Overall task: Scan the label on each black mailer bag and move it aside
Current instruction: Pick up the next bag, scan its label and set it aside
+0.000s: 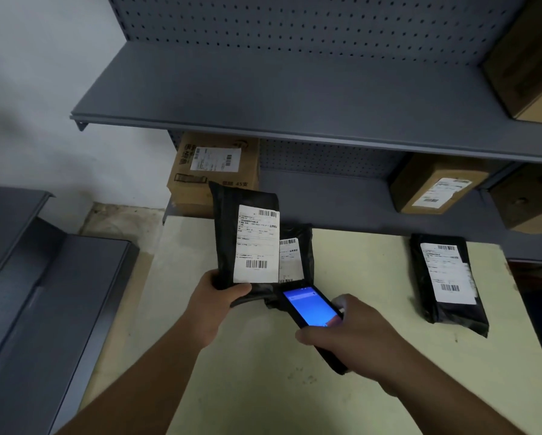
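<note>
the left hand (214, 301) grips the bottom edge of a black mailer bag (243, 233), fingers wrapped behind it and the thumb pressed across the front, holding it upright above the pale table (263, 372) with its white label (257, 244) turned toward the camera. the label carries a barcode at its top right and another near its lower edge. the right hand (354, 335) is closed around a handheld scanner (313, 312) — fingers curled under its body, thumb up beside the lit blue screen — and the scanner's top end points up at the lower part of the held bag, close under the label's bottom edge; whether they touch cannot be told.

behind the held bag, a second black mailer bag (297, 255) lies on the table, mostly covered by the first bag and by the scanner, with part of its own white label showing. a third black mailer bag (448, 277) lies flat well apart on the right side of the table, label up, near the table's far right corner.

beyond the table stands a grey metal shelf unit (294, 98) with a pegboard back. on its lower shelf sit a brown cardboard box (213, 171) at the left, just behind the top of the held bag, and another labelled box (436, 189) toward the right — more boxes show at the right edge of the view. a dark grey cabinet (37, 293) stands to the left of the table.
</note>
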The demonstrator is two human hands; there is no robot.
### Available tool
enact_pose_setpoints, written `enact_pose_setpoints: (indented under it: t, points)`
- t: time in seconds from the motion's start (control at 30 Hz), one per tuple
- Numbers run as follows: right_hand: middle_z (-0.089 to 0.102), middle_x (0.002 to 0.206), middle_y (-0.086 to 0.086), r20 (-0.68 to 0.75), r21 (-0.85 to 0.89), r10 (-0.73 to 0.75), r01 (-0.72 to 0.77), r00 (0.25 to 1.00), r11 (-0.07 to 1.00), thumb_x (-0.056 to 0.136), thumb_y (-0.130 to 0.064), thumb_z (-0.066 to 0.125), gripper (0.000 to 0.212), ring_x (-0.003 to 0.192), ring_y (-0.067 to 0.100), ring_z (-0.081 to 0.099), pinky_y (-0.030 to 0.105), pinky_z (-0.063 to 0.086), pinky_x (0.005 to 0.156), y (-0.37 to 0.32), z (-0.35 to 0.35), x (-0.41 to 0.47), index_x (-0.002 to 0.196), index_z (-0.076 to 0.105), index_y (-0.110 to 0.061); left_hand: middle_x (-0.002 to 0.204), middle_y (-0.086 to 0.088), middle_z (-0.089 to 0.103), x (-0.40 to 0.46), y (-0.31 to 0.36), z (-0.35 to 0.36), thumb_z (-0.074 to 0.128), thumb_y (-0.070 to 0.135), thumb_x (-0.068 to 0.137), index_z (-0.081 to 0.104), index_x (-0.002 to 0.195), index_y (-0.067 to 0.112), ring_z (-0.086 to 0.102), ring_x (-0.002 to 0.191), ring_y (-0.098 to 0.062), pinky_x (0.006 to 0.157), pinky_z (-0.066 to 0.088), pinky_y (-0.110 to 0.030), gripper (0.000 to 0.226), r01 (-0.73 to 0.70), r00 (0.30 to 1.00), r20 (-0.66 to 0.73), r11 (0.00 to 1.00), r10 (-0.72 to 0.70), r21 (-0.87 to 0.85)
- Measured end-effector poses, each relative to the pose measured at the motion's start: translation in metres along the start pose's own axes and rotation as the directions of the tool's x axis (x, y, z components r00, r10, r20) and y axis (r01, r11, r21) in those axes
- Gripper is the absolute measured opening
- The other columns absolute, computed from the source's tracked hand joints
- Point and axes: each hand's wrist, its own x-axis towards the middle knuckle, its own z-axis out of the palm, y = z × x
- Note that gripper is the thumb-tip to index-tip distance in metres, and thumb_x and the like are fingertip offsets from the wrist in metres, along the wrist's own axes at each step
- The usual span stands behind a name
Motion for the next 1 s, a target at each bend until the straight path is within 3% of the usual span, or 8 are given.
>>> enact_pose_setpoints:
  t: [0.17, 0.4, 0.7, 1.0]
  points:
    - [0.071, 0.095, -0.001, 0.012, -0.011, 0.012, -0.012, 1.000, 1.000, 0.060, -0.055, 0.085, 0.057, 0.073, 0.016, 0.067, 0.031, 0.052, 0.063, -0.003, -0.002, 0.002, 0.100, 0.059, -0.025, 0.118, -0.003, 0.081, -0.002, -0.008, 0.010, 0.092, 0.029, 0.064, 0.070, 0.125, 0.022, 0.078, 0.110, -0.027, 0.104, 0.057, -0.057, 0.065, 0.000, 1.000, -0.005, 1.000, 0.000, 0.006]
    - [0.072, 0.096, 0.000, 0.032, -0.006, 0.025, -0.025, 0.999, 1.000, 0.058, -0.055, 0.086, 0.059, 0.072, 0.015, 0.065, 0.030, 0.051, 0.062, -0.001, 0.000, 0.004, 0.100, 0.060, -0.023, 0.116, 0.002, 0.079, -0.010, -0.007, 0.022, 0.094, 0.037, 0.051, 0.063, 0.125, 0.026, 0.077, 0.106, -0.022, 0.098, 0.061, -0.052, 0.080, 0.011, 0.996, -0.084, 0.999, -0.007, 0.047]
    - [0.071, 0.095, 0.002, 0.039, 0.036, 0.031, -0.032, 0.999, 0.999, 0.062, -0.051, 0.088, 0.055, 0.067, 0.013, 0.063, 0.026, 0.050, 0.058, 0.006, -0.001, 0.005, 0.101, 0.061, -0.022, 0.111, 0.003, 0.078, -0.013, -0.009, 0.031, 0.091, 0.039, 0.052, 0.062, 0.126, 0.024, 0.076, 0.101, -0.020, 0.092, 0.062, -0.046, 0.080, 0.004, 0.994, -0.110, 0.994, 0.007, 0.105]
    - [0.072, 0.100, 0.004, 0.062, 0.075, 0.058, -0.062, 0.996, 0.995, 0.062, -0.047, 0.087, 0.055, 0.070, 0.015, 0.065, 0.030, 0.053, 0.063, 0.013, 0.001, 0.005, 0.103, 0.059, -0.023, 0.113, 0.005, 0.081, -0.006, -0.019, 0.029, 0.095, 0.040, 0.051, 0.064, 0.124, 0.028, 0.079, 0.102, -0.020, 0.096, 0.062, -0.053, 0.080, 0.033, 0.995, -0.097, 0.994, -0.022, 0.106]
